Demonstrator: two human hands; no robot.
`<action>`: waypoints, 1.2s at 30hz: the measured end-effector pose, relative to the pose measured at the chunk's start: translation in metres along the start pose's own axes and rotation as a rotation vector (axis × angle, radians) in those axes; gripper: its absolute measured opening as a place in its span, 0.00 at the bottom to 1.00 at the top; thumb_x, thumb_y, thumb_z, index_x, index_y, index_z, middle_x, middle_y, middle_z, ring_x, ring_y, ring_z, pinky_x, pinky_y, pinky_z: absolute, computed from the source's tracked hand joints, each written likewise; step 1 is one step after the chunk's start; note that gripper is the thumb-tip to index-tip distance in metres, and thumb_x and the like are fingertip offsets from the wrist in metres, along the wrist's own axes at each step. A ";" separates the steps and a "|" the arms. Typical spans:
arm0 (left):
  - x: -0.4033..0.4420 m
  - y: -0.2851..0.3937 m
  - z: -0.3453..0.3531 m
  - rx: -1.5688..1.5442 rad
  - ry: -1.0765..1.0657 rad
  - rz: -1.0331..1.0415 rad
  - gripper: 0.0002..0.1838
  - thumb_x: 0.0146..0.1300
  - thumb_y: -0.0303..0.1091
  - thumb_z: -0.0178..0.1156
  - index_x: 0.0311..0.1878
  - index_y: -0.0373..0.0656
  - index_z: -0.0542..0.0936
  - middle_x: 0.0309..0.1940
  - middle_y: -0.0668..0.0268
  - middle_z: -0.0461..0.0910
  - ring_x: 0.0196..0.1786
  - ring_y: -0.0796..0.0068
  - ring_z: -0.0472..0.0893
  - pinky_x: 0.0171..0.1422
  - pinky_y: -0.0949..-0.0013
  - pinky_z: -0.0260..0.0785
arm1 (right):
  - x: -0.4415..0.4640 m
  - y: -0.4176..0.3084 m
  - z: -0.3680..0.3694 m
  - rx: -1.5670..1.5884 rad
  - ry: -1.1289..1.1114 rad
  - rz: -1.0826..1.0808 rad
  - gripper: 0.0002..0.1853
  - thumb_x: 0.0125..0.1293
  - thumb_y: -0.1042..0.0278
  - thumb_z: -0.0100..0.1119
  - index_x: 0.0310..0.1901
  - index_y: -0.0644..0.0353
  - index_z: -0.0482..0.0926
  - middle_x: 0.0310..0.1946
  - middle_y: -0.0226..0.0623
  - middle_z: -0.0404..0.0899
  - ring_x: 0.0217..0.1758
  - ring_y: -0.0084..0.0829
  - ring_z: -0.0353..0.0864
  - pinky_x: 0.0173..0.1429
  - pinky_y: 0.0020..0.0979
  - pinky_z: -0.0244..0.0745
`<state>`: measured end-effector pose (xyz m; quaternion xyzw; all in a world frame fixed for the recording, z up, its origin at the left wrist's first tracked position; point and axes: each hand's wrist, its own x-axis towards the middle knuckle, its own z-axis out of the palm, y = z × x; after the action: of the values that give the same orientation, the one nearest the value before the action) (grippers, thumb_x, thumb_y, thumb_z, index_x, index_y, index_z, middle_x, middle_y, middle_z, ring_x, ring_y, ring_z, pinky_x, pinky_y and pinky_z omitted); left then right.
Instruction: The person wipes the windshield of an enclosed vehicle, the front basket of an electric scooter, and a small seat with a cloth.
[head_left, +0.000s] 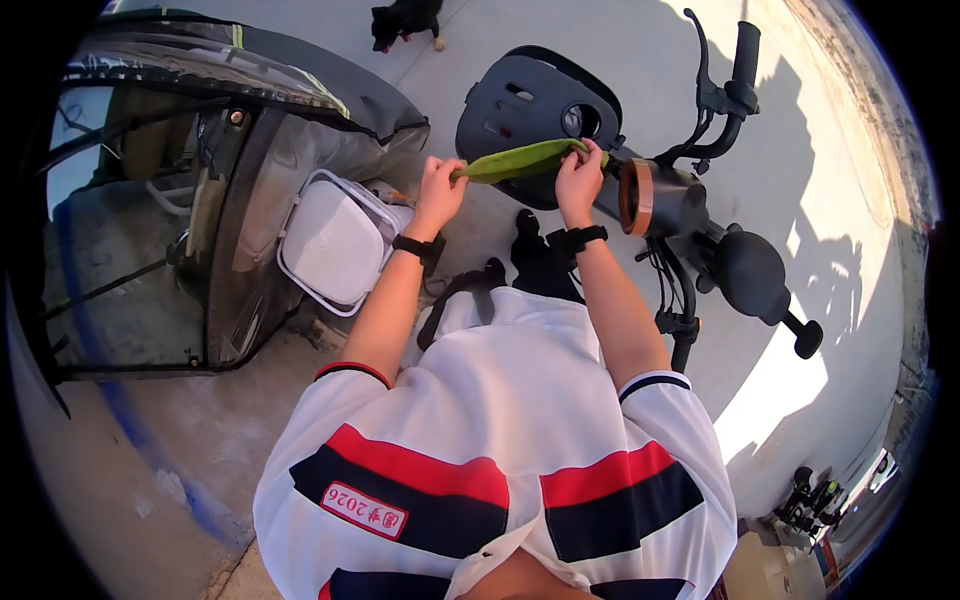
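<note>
A green cloth (520, 161) is stretched sideways between both my hands, in front of my body. My left hand (440, 190) pinches its left end with closed fingers. At the other end, my right hand (580, 182) grips a bunched corner, its fingers closed too. Behind the cloth is the dark grey front panel (530, 105) of an electric scooter. Close to my right hand sits the scooter's round headlight (634, 197) with an orange-brown rim. Whether the cloth touches the panel, I cannot tell. Both wrists carry black bands.
On the left stands a vehicle cover with a clear window (130, 230), and a white folding seat (330, 243) beside it. The scooter's handlebar grip (746, 55) and mirror (750, 270) stick out on the right. A black dog (408, 18) is at the top.
</note>
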<state>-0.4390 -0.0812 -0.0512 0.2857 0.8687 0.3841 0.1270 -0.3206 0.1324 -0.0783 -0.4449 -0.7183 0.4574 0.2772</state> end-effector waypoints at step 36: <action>0.149 -0.025 0.144 0.328 -0.555 0.417 0.43 0.64 0.31 0.59 0.79 0.39 0.51 0.70 0.49 0.66 0.75 0.37 0.59 0.79 0.44 0.54 | -0.020 0.085 0.003 -0.245 -0.224 0.173 0.27 0.66 0.77 0.53 0.68 0.61 0.65 0.55 0.53 0.80 0.52 0.50 0.84 0.54 0.45 0.79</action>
<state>-0.5053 0.0799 -0.1666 0.5660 0.7745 0.1655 0.2291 -0.2809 0.1292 -0.1564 -0.4819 -0.7541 0.4352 0.0986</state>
